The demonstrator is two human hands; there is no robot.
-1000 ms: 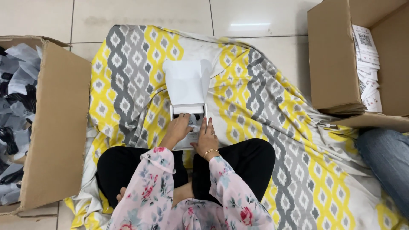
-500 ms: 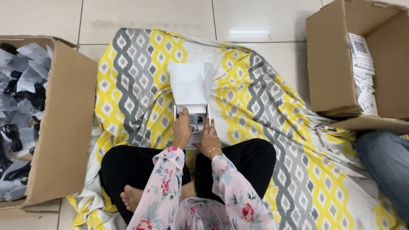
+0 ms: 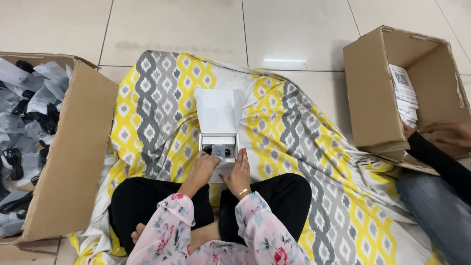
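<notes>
Change: since half a second ago my left hand (image 3: 201, 169) has slid lower along the near edge of the small white cardboard box (image 3: 219, 147), and my right hand (image 3: 239, 169) has come up beside it; a co-worker's hand (image 3: 444, 132) now reaches into the brown cardboard carton on the right (image 3: 373, 93)
Meaning: both my hands are settled at the box's front, so I judge the contents are being seated, not lifted out
Box: it lies open on the yellow, grey and white patterned cloth (image 3: 294, 122) spread on the tiled floor (image 3: 171, 24), just in front of my crossed legs, its white lid (image 3: 218, 109) standing up behind
Inside: a small clear packet with dark items (image 3: 218, 150) sits in the tray
Left hand: fingers loosely curled, resting on the box's near left corner, gripping nothing that I can see
Right hand: flat and open, fingers together, edge against the box's near right side
Left side: a large brown carton full of grey bagged black cables (image 3: 29, 127) stands well apart from my hands
</notes>
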